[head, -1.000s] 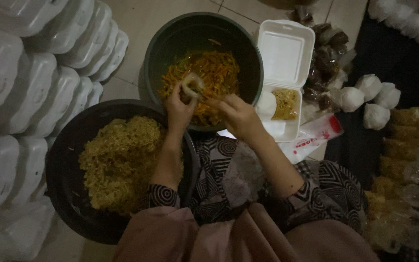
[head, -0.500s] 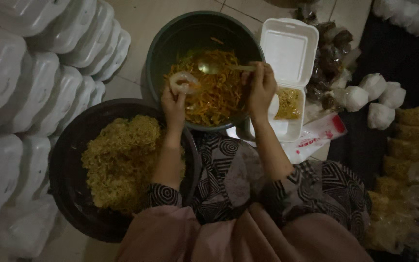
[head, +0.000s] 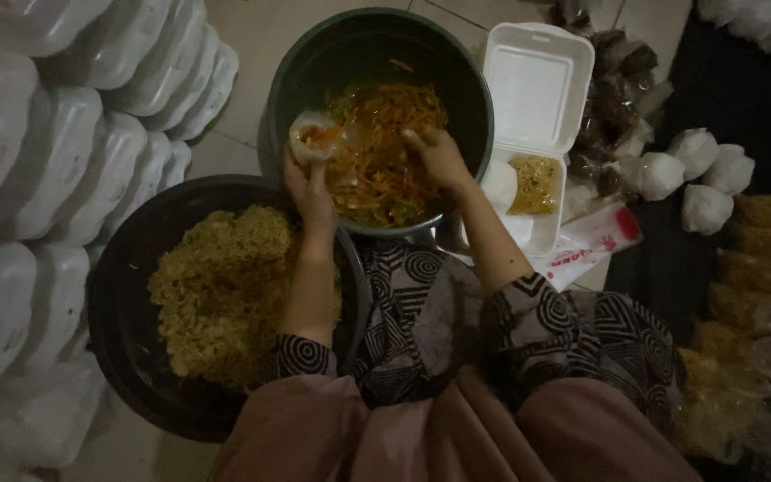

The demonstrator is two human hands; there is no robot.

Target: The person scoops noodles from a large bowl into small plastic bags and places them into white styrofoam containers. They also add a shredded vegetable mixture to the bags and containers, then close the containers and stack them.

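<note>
Along the left edge lie rows of closed white foam boxes (head: 64, 161), stacked on the tiled floor (head: 261, 54). Just right of them sits a wide black basin (head: 127, 357) heaped with yellow noodles (head: 216, 286). The person's left forearm crosses over the basin's right rim, and the left hand (head: 311, 192) is clenched around the neck of a small clear plastic bag (head: 316, 138), held open at the near left rim of the dark green tub (head: 314, 54). The bag already shows some orange filling inside. The tub stands just beyond the basin, touching or nearly touching it, and holds orange shredded vegetables (head: 394, 161) with a few green bits. The right hand (head: 439, 159) is down in the vegetables at the tub's right side, fingers curled into the strands; whether it grips a utensil or only the food cannot be told in the dim light. Right of the tub, an open white foam box (head: 537, 80) stands with its lid up; its tray holds a portion of yellow noodles and a white rounded lump. A red and white plastic packet (head: 595, 241) lies just below it. Further right are dark wrapped parcels (head: 613, 80), then several white knotted bags (head: 698, 174), and at the far right edge a row of small bags of yellow food (head: 747, 268).
</note>
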